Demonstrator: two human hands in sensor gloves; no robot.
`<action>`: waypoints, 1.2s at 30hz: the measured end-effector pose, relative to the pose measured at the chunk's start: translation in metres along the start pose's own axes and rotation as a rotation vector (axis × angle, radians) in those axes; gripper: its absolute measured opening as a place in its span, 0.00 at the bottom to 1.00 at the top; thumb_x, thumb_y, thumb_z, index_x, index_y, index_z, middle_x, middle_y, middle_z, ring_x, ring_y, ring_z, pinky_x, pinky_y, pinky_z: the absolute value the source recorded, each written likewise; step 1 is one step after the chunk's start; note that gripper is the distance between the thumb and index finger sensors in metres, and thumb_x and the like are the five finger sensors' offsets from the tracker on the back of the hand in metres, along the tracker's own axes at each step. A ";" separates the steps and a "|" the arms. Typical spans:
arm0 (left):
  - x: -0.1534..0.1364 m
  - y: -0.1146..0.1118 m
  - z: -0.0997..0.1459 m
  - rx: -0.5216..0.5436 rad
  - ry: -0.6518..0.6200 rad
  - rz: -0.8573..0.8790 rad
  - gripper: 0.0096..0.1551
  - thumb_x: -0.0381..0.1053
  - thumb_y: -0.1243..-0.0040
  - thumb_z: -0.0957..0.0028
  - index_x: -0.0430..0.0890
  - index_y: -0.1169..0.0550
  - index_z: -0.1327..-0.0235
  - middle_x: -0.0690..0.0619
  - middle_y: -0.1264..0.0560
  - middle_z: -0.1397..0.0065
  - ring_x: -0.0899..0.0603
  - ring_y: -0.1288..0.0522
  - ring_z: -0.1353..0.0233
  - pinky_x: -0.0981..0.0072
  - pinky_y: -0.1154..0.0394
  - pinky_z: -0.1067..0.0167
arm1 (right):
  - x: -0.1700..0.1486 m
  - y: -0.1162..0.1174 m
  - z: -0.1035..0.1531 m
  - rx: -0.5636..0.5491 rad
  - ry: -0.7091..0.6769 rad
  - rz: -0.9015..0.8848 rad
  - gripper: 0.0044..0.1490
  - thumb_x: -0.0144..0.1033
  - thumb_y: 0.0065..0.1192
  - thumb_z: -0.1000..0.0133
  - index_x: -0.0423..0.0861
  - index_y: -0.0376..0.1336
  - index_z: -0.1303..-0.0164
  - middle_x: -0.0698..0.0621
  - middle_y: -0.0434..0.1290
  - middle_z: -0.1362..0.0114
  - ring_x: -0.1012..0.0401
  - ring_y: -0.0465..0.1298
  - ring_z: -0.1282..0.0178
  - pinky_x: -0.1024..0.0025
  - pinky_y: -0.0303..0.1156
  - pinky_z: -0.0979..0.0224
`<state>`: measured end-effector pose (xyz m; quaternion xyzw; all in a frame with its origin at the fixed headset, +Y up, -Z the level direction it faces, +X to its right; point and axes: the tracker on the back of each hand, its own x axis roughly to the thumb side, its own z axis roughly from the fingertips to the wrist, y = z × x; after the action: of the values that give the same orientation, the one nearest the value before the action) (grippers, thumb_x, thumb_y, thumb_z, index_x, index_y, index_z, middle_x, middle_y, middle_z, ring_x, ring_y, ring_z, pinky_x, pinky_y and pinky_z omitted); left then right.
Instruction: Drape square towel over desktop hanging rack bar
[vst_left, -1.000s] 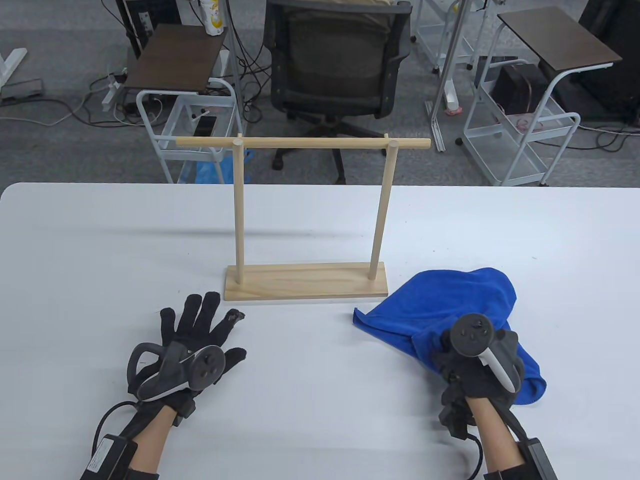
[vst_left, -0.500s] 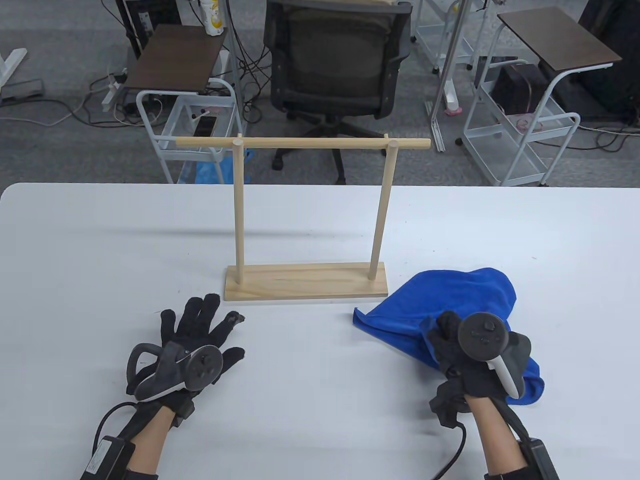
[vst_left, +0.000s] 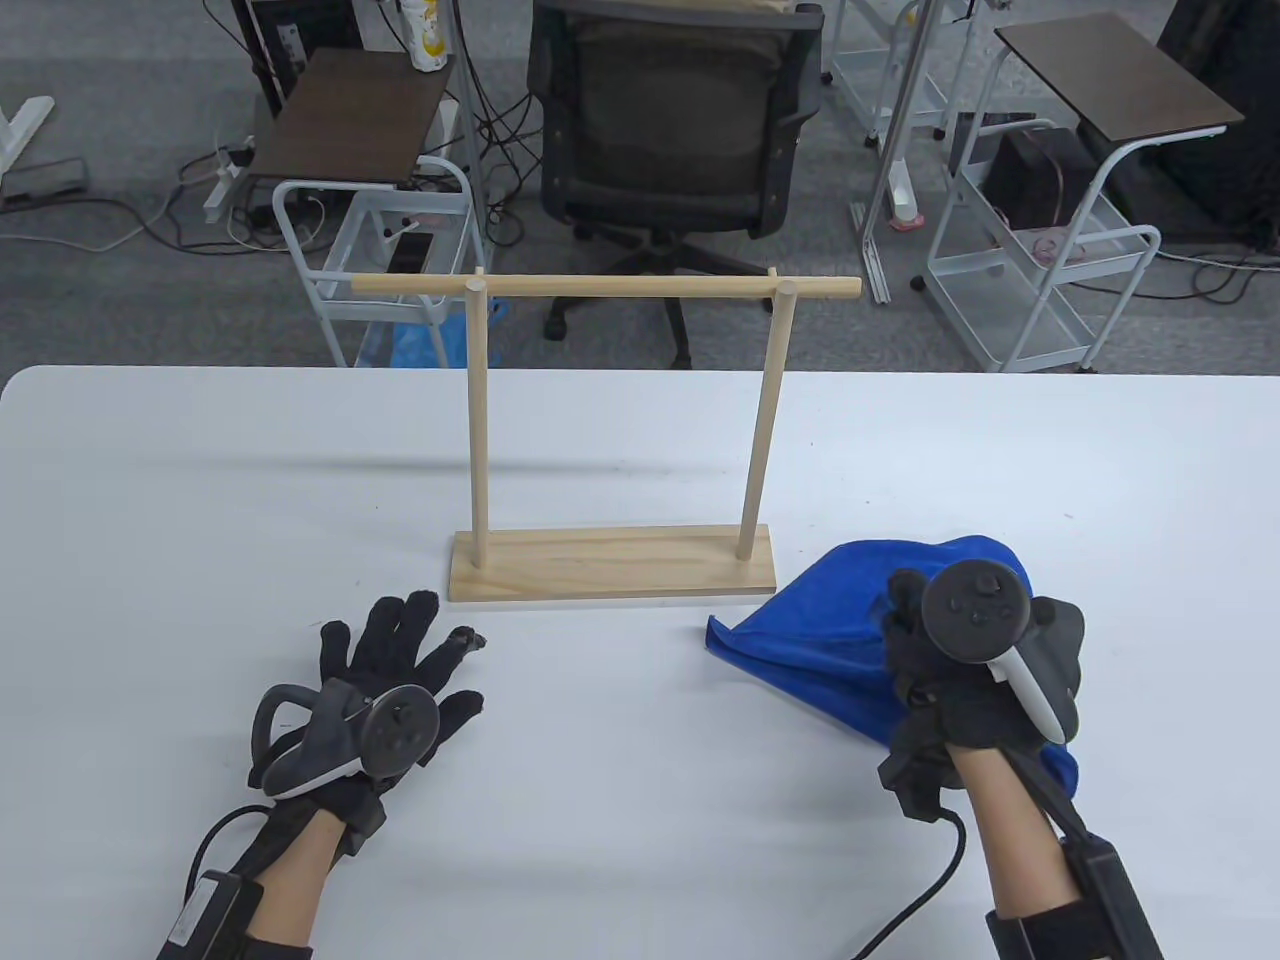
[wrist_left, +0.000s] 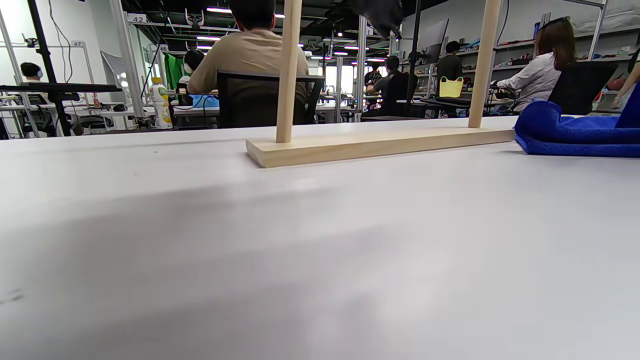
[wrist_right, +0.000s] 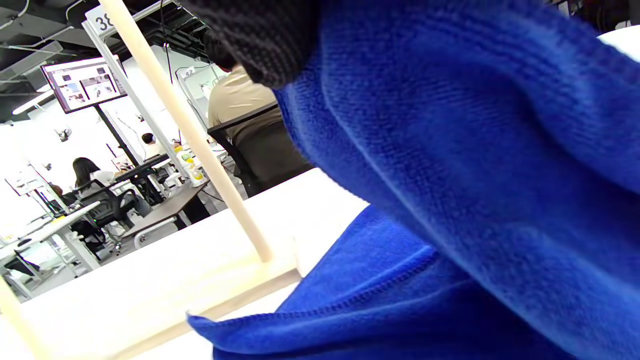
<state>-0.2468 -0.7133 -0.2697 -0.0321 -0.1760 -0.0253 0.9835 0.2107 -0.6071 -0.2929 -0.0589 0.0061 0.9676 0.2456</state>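
The wooden hanging rack stands mid-table on its flat base (vst_left: 612, 565), its bar (vst_left: 605, 286) bare on two posts. The blue square towel (vst_left: 830, 620) lies bunched to the right of the base. My right hand (vst_left: 905, 605) grips a fold of the towel and holds it raised; in the right wrist view the cloth (wrist_right: 450, 200) hangs from my gloved fingers (wrist_right: 260, 40), with a rack post (wrist_right: 190, 135) behind. My left hand (vst_left: 400, 640) rests flat and open on the table, fingers spread, in front of the base's left end. The left wrist view shows the base (wrist_left: 370, 145) and towel (wrist_left: 570, 132).
The white table (vst_left: 200, 500) runs wide on both sides of the rack. Beyond its far edge stand an office chair (vst_left: 670, 120), a white wire cart (vst_left: 380, 250) on the left and another (vst_left: 1040, 270) on the right.
My right hand has moved away from me and slightly right over the towel, pulling a fold up with it. My left hand has barely shifted.
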 end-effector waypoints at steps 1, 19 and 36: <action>0.000 0.000 0.000 0.002 0.000 0.003 0.45 0.72 0.68 0.40 0.58 0.44 0.08 0.41 0.55 0.05 0.29 0.53 0.11 0.23 0.55 0.21 | 0.003 -0.004 0.000 -0.014 -0.009 -0.016 0.26 0.28 0.60 0.36 0.41 0.64 0.26 0.38 0.69 0.33 0.50 0.75 0.45 0.46 0.70 0.37; -0.010 -0.001 0.000 -0.005 0.013 0.050 0.44 0.72 0.67 0.39 0.57 0.43 0.09 0.41 0.53 0.05 0.30 0.51 0.11 0.23 0.54 0.21 | 0.069 -0.078 -0.005 -0.171 -0.193 -0.182 0.25 0.30 0.53 0.35 0.43 0.60 0.26 0.36 0.72 0.31 0.44 0.78 0.38 0.44 0.70 0.35; -0.015 -0.001 0.000 -0.002 0.026 0.079 0.44 0.71 0.67 0.39 0.57 0.43 0.09 0.41 0.52 0.05 0.30 0.50 0.11 0.23 0.53 0.21 | 0.142 -0.132 -0.016 -0.306 -0.352 -0.295 0.25 0.34 0.55 0.35 0.42 0.62 0.28 0.42 0.77 0.43 0.53 0.81 0.51 0.54 0.74 0.42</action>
<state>-0.2609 -0.7137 -0.2748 -0.0398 -0.1616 0.0130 0.9860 0.1508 -0.4244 -0.3227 0.0735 -0.1914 0.9065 0.3692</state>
